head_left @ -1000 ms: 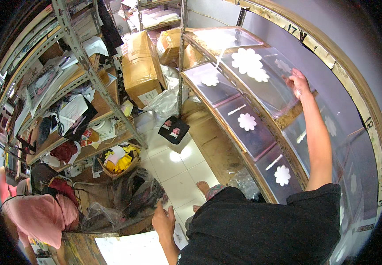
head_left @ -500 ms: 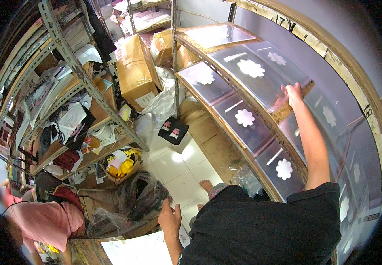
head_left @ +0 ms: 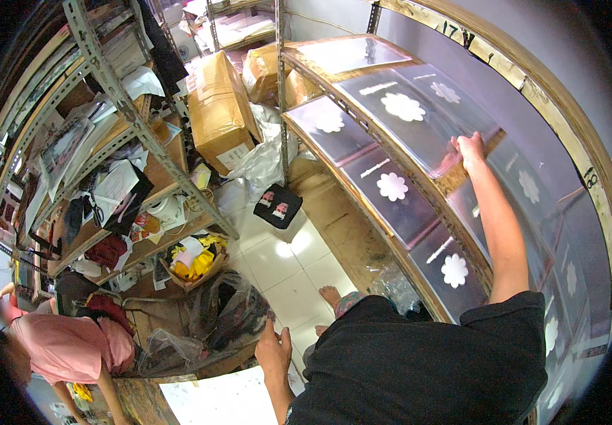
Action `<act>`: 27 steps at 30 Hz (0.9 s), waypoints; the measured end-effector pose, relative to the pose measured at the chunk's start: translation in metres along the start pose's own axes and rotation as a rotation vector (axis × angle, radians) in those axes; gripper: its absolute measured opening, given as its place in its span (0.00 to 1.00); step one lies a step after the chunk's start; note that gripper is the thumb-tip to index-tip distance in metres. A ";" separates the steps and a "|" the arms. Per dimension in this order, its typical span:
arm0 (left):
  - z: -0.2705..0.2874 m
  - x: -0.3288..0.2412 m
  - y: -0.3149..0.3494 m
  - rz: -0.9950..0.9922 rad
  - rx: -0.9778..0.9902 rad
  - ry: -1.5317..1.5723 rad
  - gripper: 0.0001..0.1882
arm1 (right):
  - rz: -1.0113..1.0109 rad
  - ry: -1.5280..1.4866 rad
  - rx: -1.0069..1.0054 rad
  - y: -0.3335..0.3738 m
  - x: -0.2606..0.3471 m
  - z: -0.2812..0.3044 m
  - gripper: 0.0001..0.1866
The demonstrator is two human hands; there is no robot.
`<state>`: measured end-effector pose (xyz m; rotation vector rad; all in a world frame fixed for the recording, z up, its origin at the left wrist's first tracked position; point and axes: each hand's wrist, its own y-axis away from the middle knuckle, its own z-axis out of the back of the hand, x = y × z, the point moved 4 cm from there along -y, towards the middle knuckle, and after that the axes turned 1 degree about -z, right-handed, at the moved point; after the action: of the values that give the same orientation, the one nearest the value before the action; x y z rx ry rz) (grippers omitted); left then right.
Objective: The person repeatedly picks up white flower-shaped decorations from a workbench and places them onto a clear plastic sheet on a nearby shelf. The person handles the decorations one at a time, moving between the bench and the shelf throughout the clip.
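Right hand [head_left: 470, 150]: fingers curled at near edge of clear sheet [head_left: 422, 138]; cannot tell whether pinched. Sheet lies on shelf [head_left: 453, 181], beyond fingertips; likely light, bendy, slippery, best held by edges. Left hand [head_left: 273, 354]: loosely open.

Cluttered workroom, pale purplish-grey wall [head_left: 433, 53] at upper right, glossy white floor tiles [head_left: 284, 290] catching bright glare [head_left: 282, 249], slotted metal shelving [head_left: 104, 74] with wooden boards [head_left: 168, 166] along the left, cardboard boxes [head_left: 217, 106] farther back.
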<state>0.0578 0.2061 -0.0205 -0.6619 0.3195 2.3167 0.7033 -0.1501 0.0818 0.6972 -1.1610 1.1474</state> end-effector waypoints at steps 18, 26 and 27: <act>0.001 0.009 0.015 0.037 -0.015 0.003 0.26 | 0.831 0.419 -0.019 0.092 0.146 -0.035 0.28; 0.019 0.024 0.056 0.154 -0.165 -0.018 0.24 | 0.720 -0.115 0.811 0.254 0.193 -0.171 0.20; 0.019 0.028 0.068 0.174 -0.218 -0.050 0.24 | 0.703 -0.078 0.941 0.286 0.195 -0.181 0.19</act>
<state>-0.0133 0.1803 -0.0172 -0.7040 0.1055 2.5546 0.4911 0.1638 0.1764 1.0707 -0.9022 2.3419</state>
